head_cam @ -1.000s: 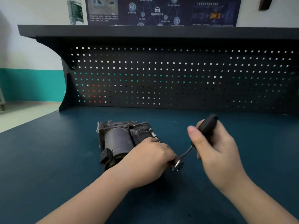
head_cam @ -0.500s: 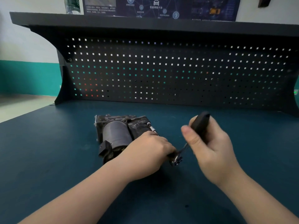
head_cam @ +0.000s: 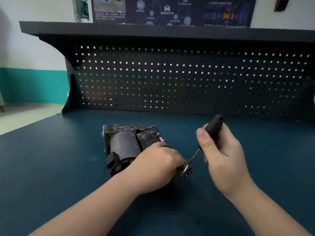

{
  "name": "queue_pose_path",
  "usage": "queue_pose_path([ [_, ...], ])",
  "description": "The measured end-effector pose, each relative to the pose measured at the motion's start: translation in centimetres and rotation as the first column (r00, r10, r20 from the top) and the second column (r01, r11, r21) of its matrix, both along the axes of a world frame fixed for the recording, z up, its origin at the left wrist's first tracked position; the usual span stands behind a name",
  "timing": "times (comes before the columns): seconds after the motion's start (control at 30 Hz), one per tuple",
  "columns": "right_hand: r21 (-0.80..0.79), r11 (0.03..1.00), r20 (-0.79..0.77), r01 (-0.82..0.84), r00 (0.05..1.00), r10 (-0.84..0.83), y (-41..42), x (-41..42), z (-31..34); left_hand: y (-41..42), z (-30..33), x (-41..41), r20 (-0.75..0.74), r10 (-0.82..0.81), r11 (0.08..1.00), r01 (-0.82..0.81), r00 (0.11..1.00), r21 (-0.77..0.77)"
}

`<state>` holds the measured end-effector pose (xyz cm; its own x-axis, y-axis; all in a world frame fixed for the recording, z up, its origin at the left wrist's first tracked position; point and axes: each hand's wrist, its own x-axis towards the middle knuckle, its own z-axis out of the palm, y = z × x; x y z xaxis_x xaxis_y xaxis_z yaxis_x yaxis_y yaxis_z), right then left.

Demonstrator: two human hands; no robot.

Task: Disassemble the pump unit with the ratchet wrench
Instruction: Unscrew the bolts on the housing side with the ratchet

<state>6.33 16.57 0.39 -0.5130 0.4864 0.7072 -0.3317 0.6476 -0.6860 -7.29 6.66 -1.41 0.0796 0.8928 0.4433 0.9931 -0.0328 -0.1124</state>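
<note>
Little moved since earlier frames: wrench handle swung marginally. Pump flat on desk. Left hand clasped over wrench head beside pump, steadying socket. Right hand gripping handle for leverage.

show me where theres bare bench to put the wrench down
Bare bench lies left of the pump, out to the bench edge. More lies right of the right hand, and between the pump and the pegboard. It is crowded at the pump's right end, where the left hand and the wrench meet.
</note>
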Motion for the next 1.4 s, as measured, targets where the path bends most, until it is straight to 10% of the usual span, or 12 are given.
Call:
queue_pose_path([
  [0.1, -0.302, 0.944, 0.018, 0.135, 0.991, -0.136, 0.9, 0.0, 0.1, 0.1, 0.1, 0.2, 0.004, 0.013, 0.999, -0.013, 1.000, 0.038],
  [0.17, -0.781, 0.622, 0.045, 0.062, 0.998, -0.043, 2.1, 0.0, -0.2, 0.1, 0.2, 0.4, 0.067, 0.015, 0.995, -0.022, 0.998, 0.100],
  [0.27, -0.953, 0.303, -0.001, -0.026, 0.997, 0.082, 2.6, 0.3, -0.5, 0.3, 0.2, 0.6, 0.073, 0.029, 0.998, -0.033, 0.997, 0.059],
  [0.43, -0.250, 0.967, -0.002, -0.054, 0.998, 0.055, 0.8, 0.5, 0.3, -0.1, 0.3, 0.4, 0.063, 0.017, 0.999, -0.015, 0.998, -0.029],
  [0.5, -0.074, 0.994, 0.050, -0.085, 0.995, 0.089, 0.1, 0.5, 0.3, -0.2, 0.3, 0.4, 0.041, 0.016, 1.000, -0.015, 0.999, -0.024],
  [0.6, -0.340, 0.940, 0.017, 0.009, 1.000, -0.003, 0.4, 0.5, 0.3, 0.0, 0.0, 0.3, 0.016, 0.046, 0.999, -0.046, 0.999, -0.008],
  [0.77, -0.950, 0.312, -0.002, -0.022, 0.998, 0.065, 2.2, 0.5, -0.4, 0.3, 0.1, 0.5, 0.058, 0.042, 0.999, -0.044, 0.997, 0.021],
  [0.93, -0.177, 0.984, 0.043, -0.013, 0.999, 0.021, 0.6, 0.6, -0.3, -0.1, 0.1, 0.2, -0.041, -0.017, 1.000, 0.016, 0.999, -0.024],
  [1.07, -0.062, 0.991, 0.062, 0.118, 0.992, -0.114, -0.1, 0.1, -0.5, -0.1, 0.0, 0.4, -0.038, -0.031, 0.999, 0.032, 0.999, 0.025],
  [1.23, -0.968, 0.250, -0.005, -0.009, 1.000, 0.016, 2.6, 0.2, -1.3, 0.0, 0.2, 0.5, 0.088, -0.039, 0.995, 0.030, 0.995, 0.096],
  [1.3, -0.936, 0.352, 0.001, -0.009, 1.000, 0.031, 2.5, 0.3, -1.2, 0.0, 0.1, 0.6, 0.040, -0.042, 0.997, 0.040, 0.998, 0.061],
  [1.4, -0.331, 0.943, -0.033, 0.030, 0.998, -0.044, 1.2, 0.4, -0.9, 0.0, 0.0, 0.4, 0.011, -0.042, 0.998, 0.041, 0.999, 0.040],
])
